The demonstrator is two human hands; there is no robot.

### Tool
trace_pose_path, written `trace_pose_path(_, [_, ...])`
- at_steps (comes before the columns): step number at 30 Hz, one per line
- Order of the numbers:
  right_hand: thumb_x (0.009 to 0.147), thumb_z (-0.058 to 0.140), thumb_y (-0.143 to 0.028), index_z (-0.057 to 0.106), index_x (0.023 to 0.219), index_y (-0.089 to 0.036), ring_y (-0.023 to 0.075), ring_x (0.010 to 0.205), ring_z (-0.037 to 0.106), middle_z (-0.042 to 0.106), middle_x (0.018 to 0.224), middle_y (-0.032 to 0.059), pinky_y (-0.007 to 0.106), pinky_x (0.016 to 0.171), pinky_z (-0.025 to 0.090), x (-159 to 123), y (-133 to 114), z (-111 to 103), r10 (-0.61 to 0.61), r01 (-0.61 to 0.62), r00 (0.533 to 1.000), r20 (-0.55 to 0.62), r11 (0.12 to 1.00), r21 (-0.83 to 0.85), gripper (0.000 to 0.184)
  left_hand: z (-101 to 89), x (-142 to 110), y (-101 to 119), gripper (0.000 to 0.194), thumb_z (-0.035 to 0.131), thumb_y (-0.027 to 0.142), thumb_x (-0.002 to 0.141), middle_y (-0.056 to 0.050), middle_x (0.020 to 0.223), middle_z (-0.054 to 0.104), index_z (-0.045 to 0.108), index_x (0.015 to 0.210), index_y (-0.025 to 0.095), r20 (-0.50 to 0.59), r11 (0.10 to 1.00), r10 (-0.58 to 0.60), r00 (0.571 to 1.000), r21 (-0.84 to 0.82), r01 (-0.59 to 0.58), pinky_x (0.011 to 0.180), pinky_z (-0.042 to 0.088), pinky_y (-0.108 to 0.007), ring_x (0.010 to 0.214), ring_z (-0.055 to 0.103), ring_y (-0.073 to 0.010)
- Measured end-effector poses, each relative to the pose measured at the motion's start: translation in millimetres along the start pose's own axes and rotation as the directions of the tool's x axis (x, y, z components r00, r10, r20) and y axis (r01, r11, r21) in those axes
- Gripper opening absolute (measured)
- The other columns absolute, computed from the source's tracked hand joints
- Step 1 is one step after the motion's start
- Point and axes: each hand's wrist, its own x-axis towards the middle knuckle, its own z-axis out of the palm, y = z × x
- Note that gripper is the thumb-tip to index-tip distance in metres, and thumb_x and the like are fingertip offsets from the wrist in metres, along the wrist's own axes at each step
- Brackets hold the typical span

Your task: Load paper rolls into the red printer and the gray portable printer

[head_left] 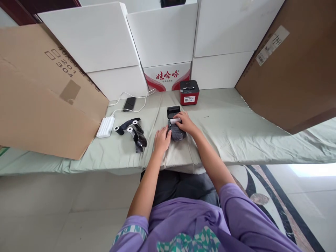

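A small black portable printer (173, 111) lies on the cloth in front of me with its lid flipped up. In its opening sits a white paper roll (174, 120), and a dark, blackened strip (177, 134) hangs from it toward me over the body. My right hand (185, 123) has its fingers closed about the roll from the right. On the left side, my left hand (162, 138) is against the printer's edge, steadying it with thumb and fingers. To the left of that hand lie several loose paper rolls (130, 130) with dark tails.
A red and black box-shaped device (189, 93) stands at the back. Further left are a white power bank (105, 127) with a cable and a dark phone (129, 104). White boxes (162, 38) wall off the back; brown cartons (47, 91) flank the table (217, 122).
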Motion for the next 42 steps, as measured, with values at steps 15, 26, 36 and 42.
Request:
trace_pose_path(15, [0.089, 0.056, -0.04, 0.047, 0.148, -0.021, 0.0237, 0.125, 0.058, 0.065, 0.131, 0.0119, 0.041, 0.108, 0.048, 9, 11, 5, 0.261, -0.17, 0.96, -0.104, 0.835, 0.524, 0.063, -2.2, 0, 1, 0.05, 0.035, 0.036, 0.107, -0.012, 0.152, 0.06, 0.055, 0.149, 0.017, -0.007, 0.999, -0.002, 1.0, -0.032, 0.002, 0.127, 0.029, -0.046, 0.145, 0.051, -0.0264])
trace_pose_path(26, [0.077, 0.064, -0.029, 0.046, 0.152, -0.017, 0.0294, 0.136, 0.053, 0.058, 0.144, 0.0157, 0.049, 0.12, 0.038, -3, 28, -2, 0.333, -0.38, 0.925, 0.184, 0.794, 0.474, 0.078, -2.9, 0, 0, 0.059, 0.04, 0.043, 0.106, -0.012, 0.157, 0.054, 0.042, 0.159, 0.017, -0.031, 0.993, -0.057, 0.998, -0.109, 0.053, 0.126, 0.033, -0.044, 0.148, 0.048, -0.0282])
trace_pose_path(36, [0.078, 0.069, -0.033, 0.047, 0.151, -0.023, 0.0255, 0.123, 0.058, 0.062, 0.132, 0.008, 0.048, 0.118, 0.041, -6, 30, -9, 0.236, -0.347, 0.935, 0.266, 0.767, 0.54, 0.077, -0.1, 2, 2, 0.055, 0.039, 0.037, 0.107, -0.006, 0.15, 0.062, 0.039, 0.161, 0.03, -0.01, 0.986, 0.034, 0.999, -0.161, -0.035, 0.127, 0.028, -0.048, 0.141, 0.055, -0.0254])
trace_pose_path(42, [0.075, 0.072, -0.031, 0.05, 0.144, -0.025, 0.0231, 0.11, 0.061, 0.066, 0.118, 0.0042, 0.043, 0.109, 0.049, -6, 33, -7, 0.18, -0.296, 0.951, 0.251, 0.763, 0.575, 0.072, -2.7, 1, 6, 0.053, 0.039, 0.033, 0.106, -0.007, 0.152, 0.06, 0.045, 0.158, 0.027, -0.014, 0.979, 0.047, 0.999, -0.196, -0.049, 0.126, 0.031, -0.048, 0.142, 0.054, -0.0268])
